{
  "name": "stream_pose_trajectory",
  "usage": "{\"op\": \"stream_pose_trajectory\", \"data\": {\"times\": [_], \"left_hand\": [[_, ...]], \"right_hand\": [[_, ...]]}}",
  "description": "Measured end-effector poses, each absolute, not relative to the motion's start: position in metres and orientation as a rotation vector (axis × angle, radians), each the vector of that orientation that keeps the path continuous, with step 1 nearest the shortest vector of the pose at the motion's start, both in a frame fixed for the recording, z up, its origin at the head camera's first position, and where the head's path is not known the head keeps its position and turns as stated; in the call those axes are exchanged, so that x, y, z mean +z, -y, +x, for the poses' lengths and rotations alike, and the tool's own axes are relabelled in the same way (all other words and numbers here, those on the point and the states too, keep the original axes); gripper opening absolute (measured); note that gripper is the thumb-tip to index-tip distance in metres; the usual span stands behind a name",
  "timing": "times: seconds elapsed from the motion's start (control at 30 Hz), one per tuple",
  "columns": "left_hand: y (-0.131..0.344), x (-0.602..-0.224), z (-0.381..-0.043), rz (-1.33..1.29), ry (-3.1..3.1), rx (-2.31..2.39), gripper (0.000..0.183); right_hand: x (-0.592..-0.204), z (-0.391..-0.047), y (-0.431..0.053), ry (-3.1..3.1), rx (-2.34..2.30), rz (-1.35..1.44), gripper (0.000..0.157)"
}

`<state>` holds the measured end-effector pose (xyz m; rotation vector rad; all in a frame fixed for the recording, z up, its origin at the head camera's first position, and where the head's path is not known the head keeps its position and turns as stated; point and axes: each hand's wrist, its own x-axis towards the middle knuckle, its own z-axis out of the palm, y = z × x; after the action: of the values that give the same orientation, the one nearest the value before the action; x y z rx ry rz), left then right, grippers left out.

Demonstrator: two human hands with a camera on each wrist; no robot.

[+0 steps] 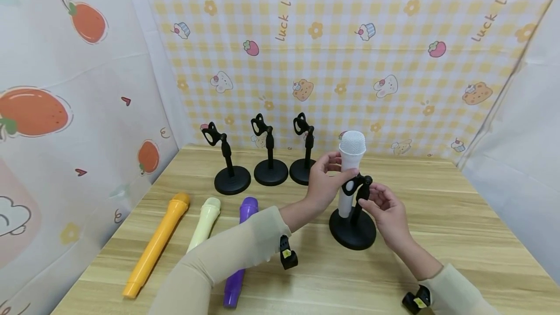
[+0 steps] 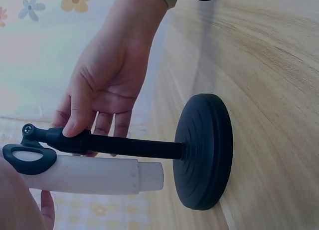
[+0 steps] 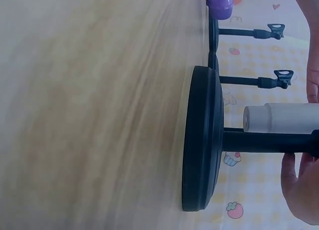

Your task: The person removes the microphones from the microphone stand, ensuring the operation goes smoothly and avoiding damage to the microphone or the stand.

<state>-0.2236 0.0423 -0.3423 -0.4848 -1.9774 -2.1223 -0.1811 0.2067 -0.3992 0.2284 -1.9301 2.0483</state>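
In the head view my left hand [image 1: 325, 183] grips a white microphone [image 1: 352, 146] below its mesh head. The microphone is upright, its body in the clip [image 1: 349, 187] of a black desk microphone stand [image 1: 352, 231]. My right hand [image 1: 388, 215] holds that stand's stem from the right. Seen from the left wrist, the right thumb presses on the stem's collar [image 2: 75, 140], and the microphone's tail end [image 2: 151, 176] stops short of the round base [image 2: 204, 152]. The right wrist view also shows the tail [image 3: 256, 119] apart from the base [image 3: 202, 140].
Behind, three more black stands [image 1: 232, 180] [image 1: 271, 172] [image 1: 302, 171] stand in a row with bare clips. Orange [image 1: 157, 244], pale yellow [image 1: 204, 222] and purple [image 1: 248, 208] microphones lie on the wooden table [image 1: 472, 227] at left, the latter two partly under my left sleeve. Patterned cloth encloses the table.
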Motion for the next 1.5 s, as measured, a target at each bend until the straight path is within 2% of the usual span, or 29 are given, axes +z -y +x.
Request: {"op": "stream_pose_trajectory", "data": {"times": [0.4,0.97,1.5], "left_hand": [[-0.049,-0.347,-0.220,-0.467,1.893,-2.077,0.047],[-0.052,-0.347,-0.217,-0.384,1.837,-2.130,0.045],[-0.047,-0.347,-0.221,-0.457,1.821,-2.067,0.041]], "right_hand": [[-0.398,-0.182,-0.202,1.913,1.947,0.278,0.034],[-0.399,-0.183,-0.205,1.945,1.916,0.280,0.036],[-0.398,-0.186,-0.206,1.948,1.921,0.301,0.033]]}}
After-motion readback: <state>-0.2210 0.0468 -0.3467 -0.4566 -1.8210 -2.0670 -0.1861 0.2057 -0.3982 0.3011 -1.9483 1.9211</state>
